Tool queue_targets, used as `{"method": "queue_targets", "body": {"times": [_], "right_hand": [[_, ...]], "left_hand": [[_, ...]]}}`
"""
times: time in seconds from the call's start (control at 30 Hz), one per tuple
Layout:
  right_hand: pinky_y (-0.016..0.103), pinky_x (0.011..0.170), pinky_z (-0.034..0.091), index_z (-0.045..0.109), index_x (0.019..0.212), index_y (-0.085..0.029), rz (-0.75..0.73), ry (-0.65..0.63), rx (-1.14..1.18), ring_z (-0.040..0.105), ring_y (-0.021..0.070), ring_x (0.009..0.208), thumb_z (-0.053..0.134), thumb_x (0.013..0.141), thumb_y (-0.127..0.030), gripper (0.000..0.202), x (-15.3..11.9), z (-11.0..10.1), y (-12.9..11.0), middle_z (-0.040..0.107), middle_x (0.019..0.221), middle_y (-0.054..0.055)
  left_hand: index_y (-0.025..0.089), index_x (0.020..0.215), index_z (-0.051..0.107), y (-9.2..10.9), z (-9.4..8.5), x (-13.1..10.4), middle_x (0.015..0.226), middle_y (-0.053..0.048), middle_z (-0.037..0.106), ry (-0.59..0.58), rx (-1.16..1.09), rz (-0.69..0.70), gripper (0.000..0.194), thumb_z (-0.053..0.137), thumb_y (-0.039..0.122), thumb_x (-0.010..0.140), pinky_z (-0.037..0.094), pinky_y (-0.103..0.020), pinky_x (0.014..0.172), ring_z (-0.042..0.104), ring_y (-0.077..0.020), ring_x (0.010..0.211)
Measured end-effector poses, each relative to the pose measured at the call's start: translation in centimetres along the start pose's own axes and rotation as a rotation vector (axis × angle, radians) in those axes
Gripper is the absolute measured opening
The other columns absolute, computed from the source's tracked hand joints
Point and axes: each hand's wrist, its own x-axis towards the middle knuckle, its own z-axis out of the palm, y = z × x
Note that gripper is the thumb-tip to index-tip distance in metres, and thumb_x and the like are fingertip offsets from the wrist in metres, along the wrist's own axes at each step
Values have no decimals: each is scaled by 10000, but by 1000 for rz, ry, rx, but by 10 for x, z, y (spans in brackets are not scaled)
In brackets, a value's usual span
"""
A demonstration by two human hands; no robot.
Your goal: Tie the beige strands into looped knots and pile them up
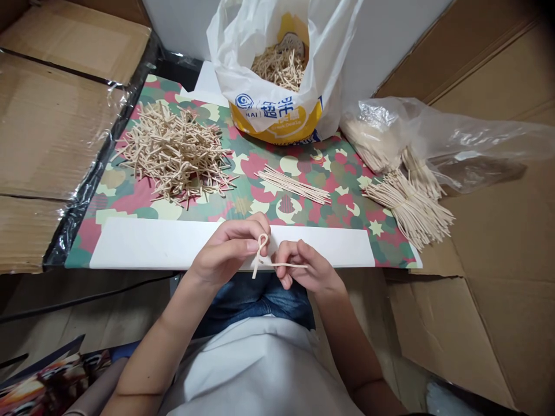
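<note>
Between the thumb and forefinger of my left hand (pixel 229 245) is a thin cream cord (pixel 261 245), bent into a small loop with a short end pointing down. My right hand (pixel 306 264) is close beside it, its fingers curled around the cord's longer end, which runs out to the right. Both hands are over the table's front edge. Beyond them lies a small row of straight cords (pixel 295 184). A heap of bent and looped cords (pixel 173 150) is to the left of that row.
A white and yellow plastic bag (pixel 277 115) holding many short cord pieces stands at the back. On the right, tied cord bundles (pixel 407 205) lie by a clear plastic bag (pixel 433 136). White paper (pixel 143 242) lines the table's front. Cardboard (pixel 489 248) stands on both sides.
</note>
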Motion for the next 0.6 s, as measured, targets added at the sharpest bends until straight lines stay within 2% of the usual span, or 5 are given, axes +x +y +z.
{"method": "queue_targets", "body": {"times": [0.13,0.23,0.37,0.5,0.6], "right_hand": [[258,684,416,588,879,-186,-53,238,-310,535,130,716,434,911,-445,303,1,11,-16,589,797,19],[292,834,386,566,889,-207,-106,239,-480,513,160,889,484,891,-420,229,5,21,-22,558,895,15],[305,802,413,507,848,-207,-95,110,-232,514,165,849,492,868,-457,251,12,31,-12,518,865,11],[289,756,412,495,838,-221,-154,239,-64,492,162,797,562,792,-512,302,18,40,3,504,819,3],[277,742,400,508,805,-224,-173,245,-1,472,155,781,565,796,-473,256,21,42,8,490,792,-2]], "left_hand": [[141,654,673,0,1,-1,678,-44,496,-13,51,30,136,640,261,708,375,-268,617,474,-150,669],[145,663,672,-2,2,-2,679,-42,502,22,133,65,129,643,255,725,377,-258,621,470,-150,696],[160,713,678,-4,1,-4,720,-32,481,35,171,81,95,632,237,747,369,-245,527,467,-132,635],[173,739,683,-1,2,-7,728,-35,492,87,298,162,73,616,190,764,381,-258,593,474,-151,706],[178,725,677,2,4,-8,718,-38,507,118,400,204,85,607,168,771,375,-275,661,471,-166,752]]}}
